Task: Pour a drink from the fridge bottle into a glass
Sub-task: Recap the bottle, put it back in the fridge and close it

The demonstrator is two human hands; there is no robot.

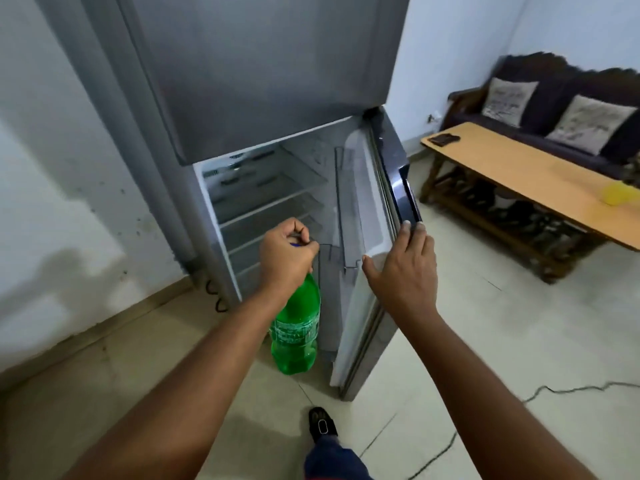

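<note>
Left hand fisted round the neck of a ribbed green plastic bottle; right hand spread flat on the smooth fridge door edge.

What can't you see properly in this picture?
All in the head view:
- Bottle: cap and neck are hidden inside the left hand grip.
- Yellow thing on the table: too blurred to tell if it's a glass.
- Dark thing at the table's far end: too small to name.
- Sofa: cut off by the right edge.
</note>
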